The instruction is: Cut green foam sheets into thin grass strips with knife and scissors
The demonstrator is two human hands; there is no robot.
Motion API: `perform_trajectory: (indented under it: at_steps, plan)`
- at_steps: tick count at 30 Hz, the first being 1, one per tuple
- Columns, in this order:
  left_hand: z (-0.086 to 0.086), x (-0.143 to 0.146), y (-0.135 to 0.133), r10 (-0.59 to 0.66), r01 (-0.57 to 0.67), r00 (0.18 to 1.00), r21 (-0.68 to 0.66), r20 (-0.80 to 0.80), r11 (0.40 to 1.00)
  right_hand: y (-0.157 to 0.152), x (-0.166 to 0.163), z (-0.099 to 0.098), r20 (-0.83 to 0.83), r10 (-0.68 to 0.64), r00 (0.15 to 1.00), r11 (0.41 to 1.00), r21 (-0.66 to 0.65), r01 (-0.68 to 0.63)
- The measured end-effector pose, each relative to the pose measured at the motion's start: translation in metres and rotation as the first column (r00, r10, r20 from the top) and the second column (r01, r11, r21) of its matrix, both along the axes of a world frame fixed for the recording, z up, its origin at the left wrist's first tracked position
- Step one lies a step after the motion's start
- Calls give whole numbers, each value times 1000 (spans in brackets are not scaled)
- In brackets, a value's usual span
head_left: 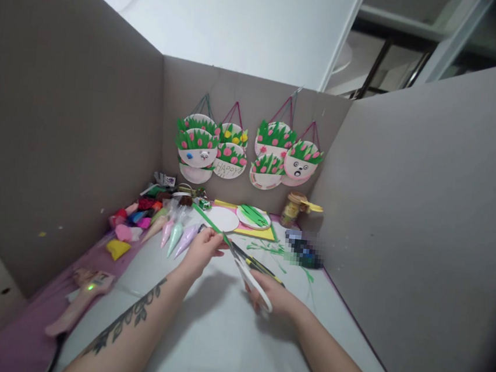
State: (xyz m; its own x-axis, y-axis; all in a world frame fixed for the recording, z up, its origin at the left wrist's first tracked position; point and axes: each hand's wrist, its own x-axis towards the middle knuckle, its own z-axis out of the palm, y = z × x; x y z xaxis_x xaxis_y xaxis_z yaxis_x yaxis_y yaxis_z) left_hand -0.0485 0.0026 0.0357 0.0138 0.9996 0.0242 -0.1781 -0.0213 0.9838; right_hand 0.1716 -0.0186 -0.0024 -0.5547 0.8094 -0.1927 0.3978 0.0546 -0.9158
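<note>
My left hand [202, 250] pinches a long green paper strip [207, 218] that extends away toward the back left. White-handled scissors [248, 275] are in my right hand [270, 293], with its fingers in the handles. The blades point toward my left fingertips and lie at the near end of the strip; whether they are parted is hard to make out. Beyond the hands, a white paper plate [222, 223] lies beside another plate holding cut green pieces [254, 216]. Green paper scraps [268, 247] are scattered to the right of the scissors.
Filled piping bags [176, 237] and colourful bundles [140, 216] line the left side. A pink glue gun [78, 307] lies nearer me. Black-and-yellow tools [266, 269] rest behind my right hand. A jar [292, 211] stands back right. Decorated plates [268, 173] hang on the grey back panel.
</note>
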Motion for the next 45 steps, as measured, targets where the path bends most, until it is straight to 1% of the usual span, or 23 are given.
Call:
perform_trajectory:
  at_steps: [7, 12, 18, 21, 26, 32, 35, 38, 45]
  plan:
    - [1, 0, -1, -22, 22, 1000, -9, 16, 1000, -1, 0, 8, 42, 3, 999, 1000, 19, -4]
    - [1, -1, 0, -35, 36, 999, -17, 16, 999, -2, 0, 10, 50, -26, 998, 1000, 7, 26]
    - [3, -2, -1, 2, -2, 1000, 6, -17, 1000, -3, 0, 12, 50, -42, 998, 999, 29, 41]
    - [4, -2, -2, 17, -17, 999, -3, -36, 1000, -3, -1, 10, 63, -42, 997, 998, 47, 39]
    - [2, -2, -1, 27, -26, 998, 4, -63, 1000, -1, 0, 3, 45, -34, 998, 999, 26, 33]
    - [-4, 1, 0, -12, 14, 995, 19, -95, 1000, 2, 0, -6, -13, 5, 1000, 1000, 21, -5]
    - [-5, 3, -1, -23, 26, 994, 31, -105, 999, 4, -1, -8, -42, 6, 999, 1000, -9, -7]
    - [-4, 2, -1, -21, 27, 994, 48, -108, 999, 4, -2, -7, -64, 14, 998, 1000, -24, -16]
    - [-1, 0, -2, -37, 46, 992, 75, -122, 996, 1, 1, 2, 13, 5, 1000, 1000, 24, -5]
